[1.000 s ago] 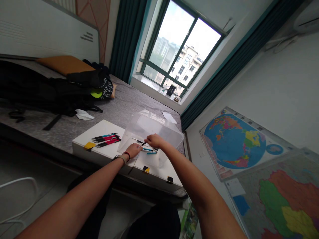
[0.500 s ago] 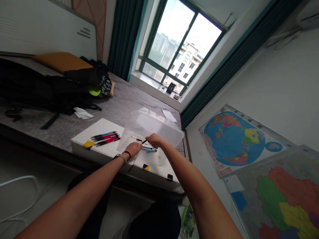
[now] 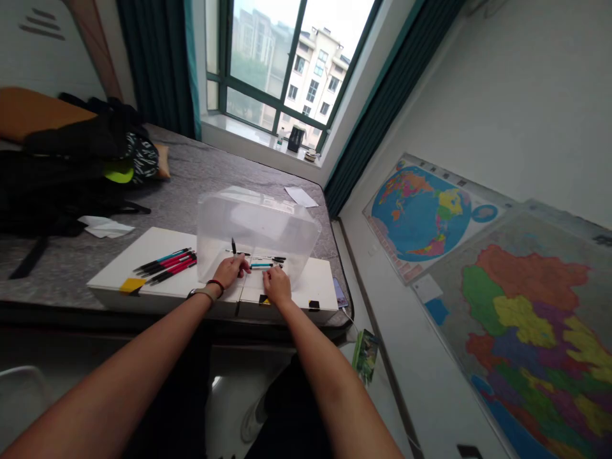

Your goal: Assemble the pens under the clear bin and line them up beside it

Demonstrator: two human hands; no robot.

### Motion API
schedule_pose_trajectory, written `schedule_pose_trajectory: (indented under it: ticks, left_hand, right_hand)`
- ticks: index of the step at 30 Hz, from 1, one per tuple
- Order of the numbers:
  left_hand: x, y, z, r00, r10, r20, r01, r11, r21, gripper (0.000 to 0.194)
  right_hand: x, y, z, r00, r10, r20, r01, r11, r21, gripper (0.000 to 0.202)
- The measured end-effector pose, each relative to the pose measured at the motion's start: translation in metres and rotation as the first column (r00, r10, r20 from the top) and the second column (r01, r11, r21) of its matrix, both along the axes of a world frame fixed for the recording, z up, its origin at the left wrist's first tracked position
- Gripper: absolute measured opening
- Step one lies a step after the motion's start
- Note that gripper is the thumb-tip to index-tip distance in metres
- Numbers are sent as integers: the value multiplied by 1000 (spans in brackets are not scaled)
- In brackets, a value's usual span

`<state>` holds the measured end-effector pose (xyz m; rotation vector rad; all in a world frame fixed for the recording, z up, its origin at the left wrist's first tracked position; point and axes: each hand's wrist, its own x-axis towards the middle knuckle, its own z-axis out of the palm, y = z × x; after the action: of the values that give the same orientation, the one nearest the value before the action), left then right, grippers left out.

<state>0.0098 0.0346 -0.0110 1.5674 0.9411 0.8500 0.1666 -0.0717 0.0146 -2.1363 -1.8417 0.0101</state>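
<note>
My left hand (image 3: 230, 272) is closed around a black pen (image 3: 234, 246), whose dark end sticks up above the fingers. My right hand (image 3: 277, 285) is just to its right, fingers bent down and pressed together near the box top; what they grip, if anything, is hidden. A blue pen barrel (image 3: 261, 265) lies between the two hands, by the fingertips. Several black and clear pen parts (image 3: 278, 259) lie behind it, inside a clear plastic bin (image 3: 258, 220) tipped on its side. Assembled red, blue and black pens (image 3: 168, 264) lie in a row to the left.
White boxes (image 3: 143, 245) with yellow and black tape form the work surface on a grey mattress (image 3: 191, 162). Black bags (image 3: 52, 191) and a crumpled tissue (image 3: 106, 226) lie left. A phone (image 3: 340, 293) with a cable is at the right edge, beside the wall.
My hands were together at a black pen and have moved apart. The left now holds the pen upright; the right has come down nearer the front edge. The head view has shifted right.
</note>
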Motion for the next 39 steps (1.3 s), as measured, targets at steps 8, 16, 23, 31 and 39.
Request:
schedule_pose_trajectory:
  ticks: [8,16,23,31,39]
  left_hand:
    - [2,-3,8,1000,-4,0,4,997,-78,83]
    - [3,-5,14,995,-34,-95,32,999,-23,85]
    - [4,-4,11,997,-39,-69,39,999,2,83]
    - [4,-3,10,997,-50,-62,50,999,-3,80]
    - [3,-3,8,996,-44,-77,45,999,20,79]
  right_hand:
    - [2,0,-7,1000,-23,-9,23,1000,-7,22]
    - [5,-3,-11,995,-38,-92,43,998,50,22]
    - [4,-4,-7,993,-47,-112,51,998,33,23]
    - [5,-3,-10,996,-41,-82,44,998,35,21]
    - [4,-1,-10,997,-49,-67,51,998,26,22]
